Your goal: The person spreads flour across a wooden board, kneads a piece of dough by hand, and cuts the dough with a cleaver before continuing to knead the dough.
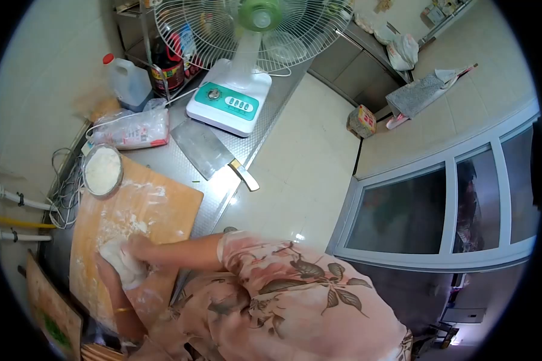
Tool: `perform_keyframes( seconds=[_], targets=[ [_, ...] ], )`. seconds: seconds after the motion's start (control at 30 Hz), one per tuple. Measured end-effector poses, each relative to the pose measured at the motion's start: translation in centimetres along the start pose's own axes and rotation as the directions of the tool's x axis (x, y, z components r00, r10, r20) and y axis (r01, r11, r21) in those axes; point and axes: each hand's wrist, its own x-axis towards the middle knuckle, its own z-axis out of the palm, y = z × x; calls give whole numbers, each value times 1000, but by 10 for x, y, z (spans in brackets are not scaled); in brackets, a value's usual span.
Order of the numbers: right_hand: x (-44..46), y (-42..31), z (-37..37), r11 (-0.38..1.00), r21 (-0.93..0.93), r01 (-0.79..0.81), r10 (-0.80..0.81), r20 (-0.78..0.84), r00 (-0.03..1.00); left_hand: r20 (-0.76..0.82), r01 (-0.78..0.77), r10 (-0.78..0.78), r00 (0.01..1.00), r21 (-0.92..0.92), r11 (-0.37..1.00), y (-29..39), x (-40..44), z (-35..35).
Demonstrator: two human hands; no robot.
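Note:
A lump of white dough [125, 265] lies on the floured wooden board [174, 195]. My right hand [140, 248] presses on its upper right side, with the fingers slightly blurred. Around the dough's lower left side is my left hand [107, 271], its forearm bearing a thin bracelet. Loose flour and crumbs are scattered just above the dough. A round bowl of white flour [102, 171] stands at the board's upper left corner.
A cleaver [208, 150] lies on the metal counter [162, 159] beside a plastic bag [135, 127]. Behind are a fan [238, 96] and a jug [128, 83]. Another board with chopped greens [55, 328] sits lower left, near pipes [27, 201] and cables.

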Motion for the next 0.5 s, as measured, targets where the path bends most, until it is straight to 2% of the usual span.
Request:
perform_keyframes(
  seconds=[0.03, 0.07, 0.13, 0.17, 0.2, 0.23, 0.27, 0.3, 0.33, 0.37, 0.43, 0.5],
  targets=[
    [1, -16, -7, 999, -29, 27, -28, -37, 999, 70, 94, -82, 994, -178, 980, -15, -9, 1],
    [1, -28, -15, 980, -197, 18, -29, -54, 998, 152, 199, -154, 976, -345, 917, -29, -19, 6],
    [-3, -45, -19, 850, -527, -7, -15, -38, 999, 18, -23, 25, 1000, -99, 995, -41, -58, 20],
    [-6, -42, -8, 733, -681, 3, 7, 12, 1000, -5, -1, 1, 1000, -12, 1000, -42, -79, 21],
    [-11, -29, 4, 480, -869, 117, -110, 73, 991, -39, 46, -43, 998, 73, 996, -28, -97, 22],
    [-16, -9, 18, 177, -954, 242, -201, 206, 958, -112, -21, 9, 994, -103, 994, -42, -108, 29],
    [-16, 6, 22, 25, -935, 353, -212, 340, 916, -207, -115, 61, 976, -259, 959, -48, -114, 41],
    [-16, 14, 23, -119, -880, 460, -206, 475, 856, -262, -245, 245, 933, 31, 969, -22, -115, 42],
    [-20, 8, 31, -193, -852, 487, -131, 514, 848, -279, -332, 464, 841, 413, 848, -42, -111, 48],
    [-18, -5, 32, -268, -826, 497, -79, 533, 843, -365, -302, 463, 808, 419, 856, -5, -120, 46],
    [0, -13, 35, -419, -707, 570, -118, 665, 738, -399, -339, 490, 775, 392, 855, 6, -112, 38],
    [18, -39, 60, -298, -780, 550, -40, 586, 809, -419, -258, 354, 836, 268, 928, 29, -95, 25]
  ],
)
